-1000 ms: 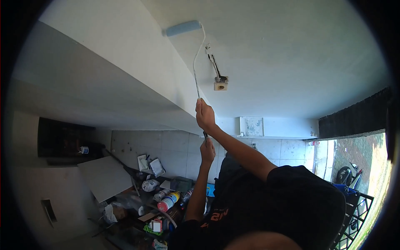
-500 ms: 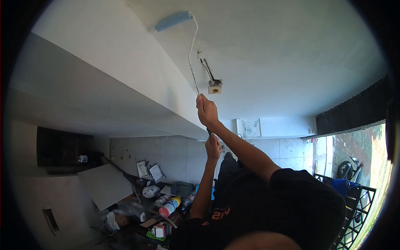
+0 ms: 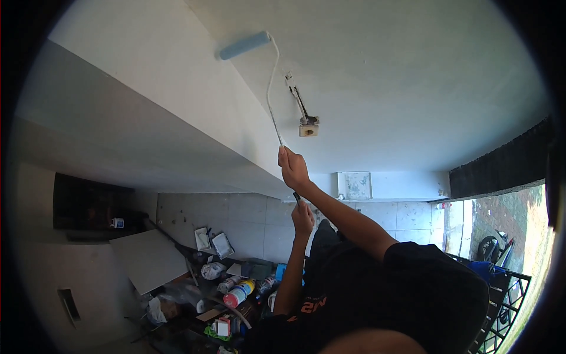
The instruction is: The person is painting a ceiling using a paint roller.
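Note:
A paint roller (image 3: pixel 244 46) with a pale blue sleeve and a thin, bent, paint-marked frame rests on the wall, close to the corner. My right hand (image 3: pixel 293 169) is closed around the upper part of its handle. Lower down, my left hand (image 3: pixel 302 218) grips the handle's end; a short dark bit of the handle shows between the two hands. To the right of the frame, a wall box (image 3: pixel 309 130) sits below a rough chased slot (image 3: pixel 299 103) in the plaster.
A white tray (image 3: pixel 354 186) stands on a ledge below the wall. On the tiled floor (image 3: pixel 242 212) lie two paint trays (image 3: pixel 223 245). Bottles (image 3: pixel 240 293), bags and a board (image 3: pixel 148 259) crowd the lower left. A black metal railing (image 3: pixel 507 301) is at the right.
The roller has come down along the wall near the corner, its sleeve lower than before. Both hands moved slightly down with it, still gripping. The view shifted a little.

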`<state>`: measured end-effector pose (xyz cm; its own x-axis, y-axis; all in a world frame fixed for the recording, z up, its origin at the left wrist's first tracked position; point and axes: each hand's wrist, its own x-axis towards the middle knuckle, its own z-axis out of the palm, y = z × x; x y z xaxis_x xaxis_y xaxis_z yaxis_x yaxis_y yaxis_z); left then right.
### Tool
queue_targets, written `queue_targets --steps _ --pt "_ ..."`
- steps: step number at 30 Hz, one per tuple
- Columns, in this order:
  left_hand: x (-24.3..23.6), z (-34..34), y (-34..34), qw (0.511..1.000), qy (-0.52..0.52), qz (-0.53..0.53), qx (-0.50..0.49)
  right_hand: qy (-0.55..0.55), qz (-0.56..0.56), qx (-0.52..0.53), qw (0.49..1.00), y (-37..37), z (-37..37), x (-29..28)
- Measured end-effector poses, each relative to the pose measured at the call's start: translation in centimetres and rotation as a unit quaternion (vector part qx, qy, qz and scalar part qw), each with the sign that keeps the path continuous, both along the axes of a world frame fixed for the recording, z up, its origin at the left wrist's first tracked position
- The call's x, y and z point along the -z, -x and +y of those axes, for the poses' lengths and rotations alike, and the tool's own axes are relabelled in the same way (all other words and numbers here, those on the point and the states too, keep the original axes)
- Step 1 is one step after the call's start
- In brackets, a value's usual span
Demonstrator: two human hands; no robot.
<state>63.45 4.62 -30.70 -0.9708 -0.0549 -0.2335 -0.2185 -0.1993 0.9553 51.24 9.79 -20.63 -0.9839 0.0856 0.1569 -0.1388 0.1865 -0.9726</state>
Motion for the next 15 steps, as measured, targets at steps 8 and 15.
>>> queue_targets --steps 8,15 --pt "1.6 -2.2 3.3 0.999 0.014 -0.007 0.050 -0.095 0.041 0.056 0.993 2.8 -1.8 0.7" --pt "2.6 -2.0 0.6 0.997 -0.004 -0.029 0.071 -0.087 0.022 0.058 0.994 1.1 -1.3 3.2"
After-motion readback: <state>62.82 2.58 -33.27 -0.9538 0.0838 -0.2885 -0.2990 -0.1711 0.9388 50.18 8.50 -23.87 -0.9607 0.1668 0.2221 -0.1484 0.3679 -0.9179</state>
